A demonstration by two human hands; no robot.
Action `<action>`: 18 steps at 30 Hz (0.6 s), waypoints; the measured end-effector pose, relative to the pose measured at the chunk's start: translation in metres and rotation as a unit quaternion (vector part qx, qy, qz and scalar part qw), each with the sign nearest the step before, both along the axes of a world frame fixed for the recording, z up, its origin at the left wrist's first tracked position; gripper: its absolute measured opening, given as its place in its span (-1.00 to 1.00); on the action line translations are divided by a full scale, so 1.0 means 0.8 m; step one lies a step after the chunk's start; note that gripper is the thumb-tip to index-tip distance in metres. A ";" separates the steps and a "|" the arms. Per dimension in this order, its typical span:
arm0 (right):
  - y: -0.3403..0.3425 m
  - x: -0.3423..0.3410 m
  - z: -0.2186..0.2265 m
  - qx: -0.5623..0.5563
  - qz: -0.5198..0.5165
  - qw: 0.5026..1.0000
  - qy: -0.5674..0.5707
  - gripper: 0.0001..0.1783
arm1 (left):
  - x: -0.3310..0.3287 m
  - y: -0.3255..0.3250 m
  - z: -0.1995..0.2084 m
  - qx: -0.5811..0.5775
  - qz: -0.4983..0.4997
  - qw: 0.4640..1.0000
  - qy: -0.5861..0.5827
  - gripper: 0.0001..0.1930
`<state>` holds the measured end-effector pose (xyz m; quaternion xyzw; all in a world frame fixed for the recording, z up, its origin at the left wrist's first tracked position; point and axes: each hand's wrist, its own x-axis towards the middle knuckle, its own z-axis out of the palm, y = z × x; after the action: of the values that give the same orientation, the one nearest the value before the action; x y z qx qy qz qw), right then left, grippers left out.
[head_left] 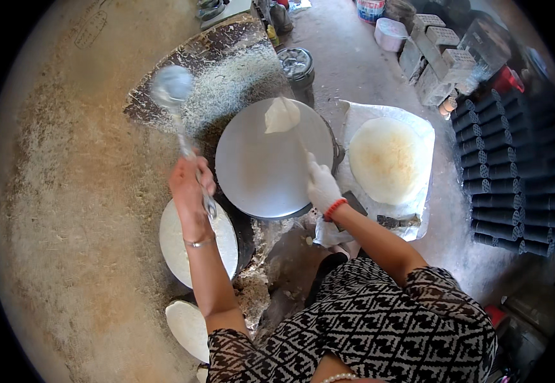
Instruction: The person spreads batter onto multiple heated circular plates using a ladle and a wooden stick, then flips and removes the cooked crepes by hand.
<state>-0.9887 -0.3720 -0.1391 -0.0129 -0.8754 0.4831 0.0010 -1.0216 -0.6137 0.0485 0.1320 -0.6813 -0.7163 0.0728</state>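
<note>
Gripping a blurred metal ladle (173, 87) in the head view, left of centre, the left hand (190, 182) curls round its handle, above a pot of pale batter (197, 246); tilting could spill drips. Right of centre, the gloved right hand (323, 185) holds a pale paddle (282, 115) over the central round griddle (258, 169); if that is hot, a low reach could burn. Rightward, flatbread (386, 159) lies on paper (424, 137); an elbow bump could shift it.
</note>
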 end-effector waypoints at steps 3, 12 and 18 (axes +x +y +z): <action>-0.015 -0.018 -0.007 -0.009 0.040 0.990 0.135 -0.40 | 0.033 -0.029 -0.035 0.067 -0.091 0.987 -0.113 -0.77; -0.051 -0.025 -0.006 0.014 0.055 0.998 0.017 -0.46 | 0.031 -0.054 -0.148 -0.189 -0.126 0.973 -0.041 -0.77; -0.012 -0.041 -0.011 0.072 0.003 0.997 -0.010 -0.54 | 0.053 -0.029 -0.018 0.005 0.027 0.990 0.141 -0.72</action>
<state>-1.0216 -0.3819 -0.1476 -0.0151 -0.9079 0.4189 -0.0086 -0.9794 -0.6368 0.0340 0.0478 -0.6565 -0.7293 0.1867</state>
